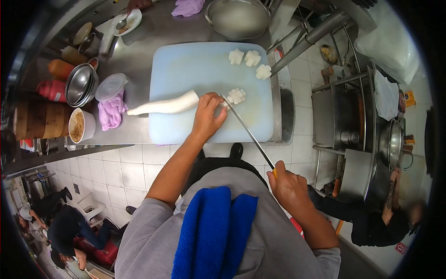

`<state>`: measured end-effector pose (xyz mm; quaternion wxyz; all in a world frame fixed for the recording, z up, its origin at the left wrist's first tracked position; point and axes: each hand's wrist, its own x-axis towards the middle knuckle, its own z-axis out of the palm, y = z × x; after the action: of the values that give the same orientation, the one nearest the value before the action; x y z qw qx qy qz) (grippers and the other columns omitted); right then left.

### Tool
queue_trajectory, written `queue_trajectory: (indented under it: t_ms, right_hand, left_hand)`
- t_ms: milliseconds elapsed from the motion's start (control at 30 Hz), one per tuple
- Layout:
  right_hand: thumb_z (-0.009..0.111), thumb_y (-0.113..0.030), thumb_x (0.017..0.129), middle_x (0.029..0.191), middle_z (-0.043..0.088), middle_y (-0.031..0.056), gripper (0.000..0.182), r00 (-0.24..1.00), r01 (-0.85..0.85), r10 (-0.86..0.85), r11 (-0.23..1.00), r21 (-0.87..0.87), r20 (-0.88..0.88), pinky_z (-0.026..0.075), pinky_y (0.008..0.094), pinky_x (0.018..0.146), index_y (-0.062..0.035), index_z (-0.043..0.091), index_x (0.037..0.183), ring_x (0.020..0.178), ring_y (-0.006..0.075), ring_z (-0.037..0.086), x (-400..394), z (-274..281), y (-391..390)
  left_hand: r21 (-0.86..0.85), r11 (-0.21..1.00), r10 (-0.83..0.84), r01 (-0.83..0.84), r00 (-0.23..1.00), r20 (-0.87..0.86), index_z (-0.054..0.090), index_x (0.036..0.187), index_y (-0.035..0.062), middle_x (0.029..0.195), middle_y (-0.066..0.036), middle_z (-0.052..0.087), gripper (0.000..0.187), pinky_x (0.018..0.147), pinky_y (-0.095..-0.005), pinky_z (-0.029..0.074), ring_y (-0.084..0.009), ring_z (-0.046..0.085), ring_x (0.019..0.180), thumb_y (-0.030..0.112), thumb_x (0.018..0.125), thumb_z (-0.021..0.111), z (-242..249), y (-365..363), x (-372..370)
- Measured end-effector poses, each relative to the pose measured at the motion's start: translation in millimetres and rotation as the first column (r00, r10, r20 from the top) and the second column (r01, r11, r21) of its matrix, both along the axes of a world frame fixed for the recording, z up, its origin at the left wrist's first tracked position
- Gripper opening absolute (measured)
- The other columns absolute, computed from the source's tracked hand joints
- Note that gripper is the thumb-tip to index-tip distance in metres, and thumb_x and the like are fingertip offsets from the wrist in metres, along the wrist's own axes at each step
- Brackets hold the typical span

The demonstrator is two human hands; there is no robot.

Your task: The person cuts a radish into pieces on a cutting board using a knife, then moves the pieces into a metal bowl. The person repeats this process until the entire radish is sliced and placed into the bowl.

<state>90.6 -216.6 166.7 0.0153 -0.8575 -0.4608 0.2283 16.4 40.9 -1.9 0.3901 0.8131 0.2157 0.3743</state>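
Observation:
My right hand (290, 184) is wrapped round the yellow handle of a long knife (251, 133). The blade slants up and left across the front edge of the pale blue cutting board (186, 60), its tip beside my left hand (209, 114). The fingers of my left hand are bent together over a small white piece at the blade, mostly hidden. Left of that hand lies a long peeled white root (169, 104), its thin end past the board's left edge. A flower-shaped cluster of white slices (236, 96) sits just right of the blade tip. Three white flower-shaped pieces (252, 58) lie at the board's upper right.
Steel bowls (80, 86), a purple cloth (111, 110) and a tub of brown crumbs (81, 125) stand at the left. A large steel basin (238, 18) is behind the board. One person stands at the lower right by a wok; others are at the lower left.

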Motion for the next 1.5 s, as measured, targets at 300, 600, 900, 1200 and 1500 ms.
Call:
queue_trajectory:
  t_ms: [300,600,900,1200,1500]
  right_hand:
    - [0.056,-0.024,0.096,0.062,0.063,0.0193,0.024,0.997,0.007,-0.008,1.0,-0.023,-0.078,0.05,0.0484,0.051,-0.003,0.044,0.092,0.056,0.0394,0.064,3,0,13]
    - [0.052,-0.024,0.098,0.067,0.065,0.0219,0.024,0.994,-0.006,0.003,1.0,-0.03,-0.111,0.051,0.051,0.056,-0.0006,0.044,0.096,0.061,0.0413,0.065,11,-27,38]
    - [0.055,-0.027,0.096,0.069,0.066,0.0199,0.026,0.996,0.018,-0.011,0.996,0.089,-0.083,0.051,0.0515,0.058,-0.0023,0.046,0.098,0.062,0.041,0.065,18,-89,56]
    - [0.055,-0.03,0.096,0.061,0.059,0.0131,0.031,0.653,0.516,-0.443,0.854,-0.067,-0.614,0.049,0.0377,0.046,-0.0008,0.051,0.103,0.049,0.0244,0.062,39,-60,3]
    - [0.054,-0.032,0.098,0.061,0.052,0.0042,0.029,0.303,0.515,-0.331,0.846,-0.138,-0.894,0.041,0.0276,0.041,-0.0031,0.05,0.099,0.042,0.0126,0.049,38,-103,-13]
  left_hand:
    - [0.0,1.0,-0.012,0.012,1.0,0.001,0.06,0.099,0.0028,0.106,-0.014,0.057,0.027,0.085,-0.0403,0.047,-0.0334,0.055,0.098,0.002,0.074,0.07,-1,2,0]
    - [-0.043,0.999,-0.017,0.017,1.0,0.003,0.061,0.1,0.0033,0.106,-0.014,0.056,0.027,0.085,-0.0401,0.046,-0.0335,0.055,0.098,0.001,0.075,0.069,-1,2,-1]
    - [0.008,1.0,-0.013,0.013,1.0,-0.021,0.059,0.103,0.0021,0.109,-0.014,0.055,0.028,0.083,-0.0365,0.05,-0.0299,0.056,0.099,0.001,0.077,0.068,-1,4,1]
    - [0.15,0.986,-0.047,0.077,0.981,-0.191,0.048,0.135,0.0062,0.13,-0.019,0.048,0.063,0.094,-0.0414,0.046,-0.0372,0.048,0.115,0.01,0.077,0.072,8,-8,-5]
    - [0.342,0.919,-0.046,0.198,0.914,-0.404,0.048,0.139,0.0109,0.124,-0.014,0.054,0.066,0.085,-0.0404,0.051,-0.0328,0.056,0.107,0.028,0.081,0.074,13,8,33]
